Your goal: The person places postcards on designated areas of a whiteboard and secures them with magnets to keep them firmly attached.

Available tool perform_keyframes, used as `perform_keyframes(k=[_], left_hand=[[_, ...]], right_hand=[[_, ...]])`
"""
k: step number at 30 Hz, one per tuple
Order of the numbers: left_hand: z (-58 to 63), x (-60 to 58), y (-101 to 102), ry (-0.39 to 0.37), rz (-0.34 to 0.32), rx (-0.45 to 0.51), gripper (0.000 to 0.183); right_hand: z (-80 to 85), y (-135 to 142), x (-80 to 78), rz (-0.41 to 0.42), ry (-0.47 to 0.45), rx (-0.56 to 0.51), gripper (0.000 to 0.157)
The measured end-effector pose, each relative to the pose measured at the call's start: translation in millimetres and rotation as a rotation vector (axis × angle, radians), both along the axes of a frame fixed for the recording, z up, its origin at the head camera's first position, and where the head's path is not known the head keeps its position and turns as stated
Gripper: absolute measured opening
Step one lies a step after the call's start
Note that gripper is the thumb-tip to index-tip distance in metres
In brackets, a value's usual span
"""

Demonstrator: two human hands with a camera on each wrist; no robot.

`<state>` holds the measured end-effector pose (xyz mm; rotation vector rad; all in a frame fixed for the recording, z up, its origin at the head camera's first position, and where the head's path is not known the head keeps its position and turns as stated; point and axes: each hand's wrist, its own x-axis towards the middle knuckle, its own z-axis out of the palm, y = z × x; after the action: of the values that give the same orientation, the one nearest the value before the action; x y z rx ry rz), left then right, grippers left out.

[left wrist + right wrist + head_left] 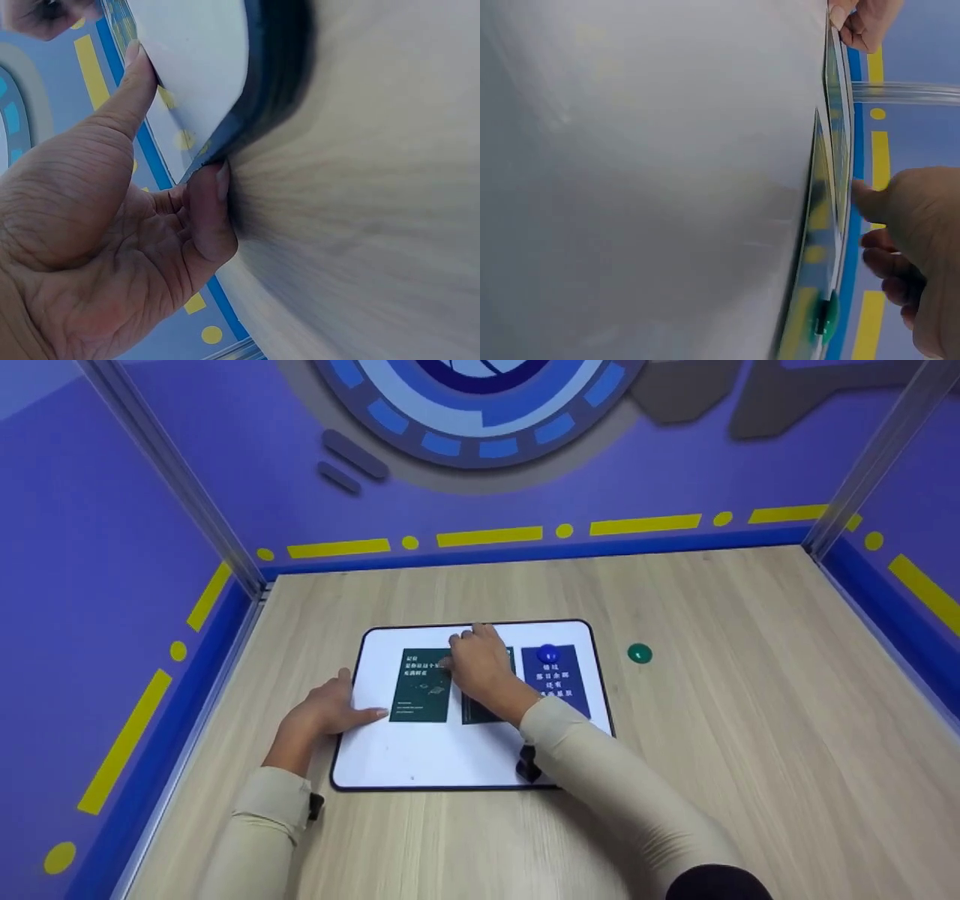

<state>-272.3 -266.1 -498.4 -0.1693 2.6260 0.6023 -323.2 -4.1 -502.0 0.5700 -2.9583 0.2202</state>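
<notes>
A white board (435, 757) with a dark rim lies on the wooden table. My left hand (328, 709) holds its left edge, thumb on top at the left dark green card (419, 697). In the left wrist view, a finger (211, 210) curls against the rim. My right hand (484, 664) is over the upper part of the middle dark green card (480, 712), hiding much of it. Its fingers (889, 262) are curled, with something dark among them; I cannot tell whether they hold it. A blue round magnet (548, 653) sits on the blue card (576, 679).
A green round magnet-like piece (640, 652) lies on the table (750, 697) right of the board. A black clip-like thing (528, 765) shows below the right sleeve. Purple panels (487, 502) wall the table at the back and sides.
</notes>
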Motion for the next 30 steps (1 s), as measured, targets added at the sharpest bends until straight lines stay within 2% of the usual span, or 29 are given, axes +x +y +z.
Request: perform_keyframes(k=[4,9,13,19,23,30], left_hand=[[1.9,-1.2,2,-0.004,-0.008,-0.005,0.124],[2.8,-1.0,1,-0.009,-0.006,-0.009,0.124],[0.8,0.9,-1,-0.008,-0.007,-0.013,0.125],[-0.2,3.8,-2,-0.003,-0.014,-0.023,0.124],[-0.3,4.3,-2,0.002,-0.013,-0.021,0.123],[1.2,3.8,-1,0.001,-0.017,-0.006,0.124]], right_hand=[[12.7,18,1.1,-0.011,0.076,-0.116,0.039],[23.7,55,3.2,-0.021,0.111,-0.222,0.032],[20.2,94,6.1,-0.053,0.119,-0.271,0.028],[6.1,162,9.4,-0.174,0.096,-0.330,0.029],[2.4,205,10.7,-0.235,0.100,-0.346,0.029],[3.2,257,17.2,-0.268,0.089,-0.352,0.028]])
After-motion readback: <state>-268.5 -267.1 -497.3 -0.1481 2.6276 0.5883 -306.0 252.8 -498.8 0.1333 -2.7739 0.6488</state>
